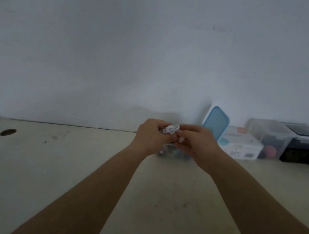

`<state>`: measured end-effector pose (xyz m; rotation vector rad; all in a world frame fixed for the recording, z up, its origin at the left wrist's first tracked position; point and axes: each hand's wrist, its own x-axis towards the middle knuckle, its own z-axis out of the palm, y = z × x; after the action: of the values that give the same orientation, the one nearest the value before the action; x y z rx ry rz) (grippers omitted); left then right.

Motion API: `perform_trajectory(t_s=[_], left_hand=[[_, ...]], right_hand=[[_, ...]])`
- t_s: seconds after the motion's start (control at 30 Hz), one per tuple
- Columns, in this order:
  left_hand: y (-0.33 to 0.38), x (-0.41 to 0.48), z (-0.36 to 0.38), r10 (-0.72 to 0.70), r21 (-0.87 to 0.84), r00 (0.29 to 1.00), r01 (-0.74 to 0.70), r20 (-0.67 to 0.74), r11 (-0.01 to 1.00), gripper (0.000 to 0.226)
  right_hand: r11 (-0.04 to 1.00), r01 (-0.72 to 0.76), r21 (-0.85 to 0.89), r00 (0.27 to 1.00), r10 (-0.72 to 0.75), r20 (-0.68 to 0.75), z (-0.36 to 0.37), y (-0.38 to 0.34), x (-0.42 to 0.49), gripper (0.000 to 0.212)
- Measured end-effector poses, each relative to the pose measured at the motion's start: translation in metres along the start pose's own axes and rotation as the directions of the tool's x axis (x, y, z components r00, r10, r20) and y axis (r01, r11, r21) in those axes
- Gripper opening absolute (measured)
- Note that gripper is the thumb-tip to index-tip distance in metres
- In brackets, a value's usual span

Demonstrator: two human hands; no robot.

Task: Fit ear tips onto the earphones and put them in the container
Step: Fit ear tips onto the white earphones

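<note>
A small bundle of white wired earphones (171,129) is held up between both hands above the far side of the table. My left hand (150,134) grips the bundle from the left. My right hand (195,142) pinches it from the right with its fingertips. Under the hands stands a clear container (173,153) with small coloured pieces inside, mostly hidden by the hands. The frame is blurred, so I cannot make out any ear tip on the earphones.
A blue lid (216,122) leans on the wall behind my right hand. To its right stand a white printed box (240,146), a clear lidded bin (269,139) and a dark bin (304,146). A cable hole (8,132) is in the pale tabletop (83,166) at left.
</note>
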<state>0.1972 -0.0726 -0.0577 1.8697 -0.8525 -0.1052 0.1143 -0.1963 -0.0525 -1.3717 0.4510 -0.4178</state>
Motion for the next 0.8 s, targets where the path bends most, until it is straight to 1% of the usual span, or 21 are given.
perform_trajectory(t_s=[0.07, 0.1, 0.13, 0.17, 0.2, 0.23, 0.27, 0.3, 0.37, 0.43, 0.47, 0.53, 0.6, 0.67, 0.7, 0.8], left_hand=[[-0.003, 0.026, 0.001, 0.009, 0.169, 1.000, -0.004, -0.029, 0.986, 0.024], [-0.007, 0.039, 0.002, -0.005, 0.278, 1.000, 0.013, -0.030, 0.961, 0.024], [-0.012, 0.049, 0.002, -0.040, 0.388, 0.999, 0.043, -0.017, 0.921, 0.031], [-0.016, 0.056, 0.001, -0.092, 0.480, 0.996, 0.077, 0.007, 0.874, 0.045], [-0.023, 0.061, 0.001, -0.147, 0.534, 0.988, 0.105, 0.038, 0.839, 0.063], [-0.029, 0.064, 0.001, -0.183, 0.545, 0.981, 0.118, 0.067, 0.830, 0.075], [-0.034, 0.064, 0.001, -0.188, 0.532, 0.979, 0.118, 0.080, 0.839, 0.078], [-0.038, 0.063, 0.001, -0.162, 0.504, 0.984, 0.103, 0.073, 0.858, 0.072], [-0.047, 0.061, 0.002, -0.076, 0.464, 0.997, 0.056, 0.023, 0.884, 0.047], [-0.055, 0.058, 0.002, -0.015, 0.455, 1.000, 0.017, -0.010, 0.890, 0.029], [-0.058, 0.058, 0.002, 0.003, 0.467, 1.000, 0.004, -0.014, 0.884, 0.025], [-0.062, 0.057, 0.003, 0.032, 0.507, 0.999, -0.027, -0.002, 0.862, 0.024], [-0.062, 0.056, 0.004, 0.055, 0.572, 0.998, -0.066, 0.036, 0.817, 0.024], [-0.061, 0.056, 0.005, 0.035, 0.667, 0.995, -0.092, 0.098, 0.739, 0.027], [-0.060, 0.058, 0.006, 0.001, 0.710, 0.992, -0.090, 0.125, 0.698, 0.029], [-0.054, 0.064, 0.008, -0.098, 0.772, 0.978, -0.083, 0.185, 0.630, 0.034]], right_hand=[[1.000, -0.005, -0.018, 0.999, 0.004, -0.052, -0.004, -0.009, 0.025, 0.024], [0.996, 0.005, -0.094, 0.997, -0.013, -0.075, -0.006, -0.011, 0.039, 0.025], [0.975, 0.033, -0.218, 0.995, -0.054, -0.089, -0.008, -0.012, 0.050, 0.028], [0.936, 0.053, -0.348, 0.992, -0.091, -0.093, -0.009, -0.012, 0.059, 0.034], [0.894, 0.067, -0.443, 0.987, -0.124, -0.100, -0.010, -0.012, 0.065, 0.040], [0.861, 0.086, -0.501, 0.984, -0.153, -0.095, -0.010, -0.011, 0.069, 0.044], [0.825, 0.120, -0.552, 0.980, -0.188, -0.068, -0.010, -0.008, 0.072, 0.045], [0.778, 0.163, -0.607, 0.976, -0.216, -0.016, -0.009, -0.007, 0.071, 0.046], [0.652, 0.260, -0.712, 0.962, -0.234, 0.137, -0.006, -0.002, 0.071, 0.045], [0.479, 0.321, -0.817, 0.947, -0.193, 0.258, -0.003, 0.004, 0.071, 0.038], [0.370, 0.336, -0.866, 0.941, -0.172, 0.292, -0.001, 0.006, 0.072, 0.036], [0.177, 0.328, -0.928, 0.942, -0.143, 0.305, 0.001, 0.008, 0.072, 0.033], [0.035, 0.303, -0.952, 0.946, -0.136, 0.296, 0.002, 0.005, 0.070, 0.031], [-0.065, 0.287, -0.956, 0.948, -0.125, 0.294, 0.002, 0.004, 0.069, 0.032], [-0.069, 0.285, -0.956, 0.952, -0.099, 0.291, 0.002, 0.004, 0.070, 0.032], [0.064, 0.284, -0.957, 0.959, -0.001, 0.284, -0.004, 0.006, 0.073, 0.030]])
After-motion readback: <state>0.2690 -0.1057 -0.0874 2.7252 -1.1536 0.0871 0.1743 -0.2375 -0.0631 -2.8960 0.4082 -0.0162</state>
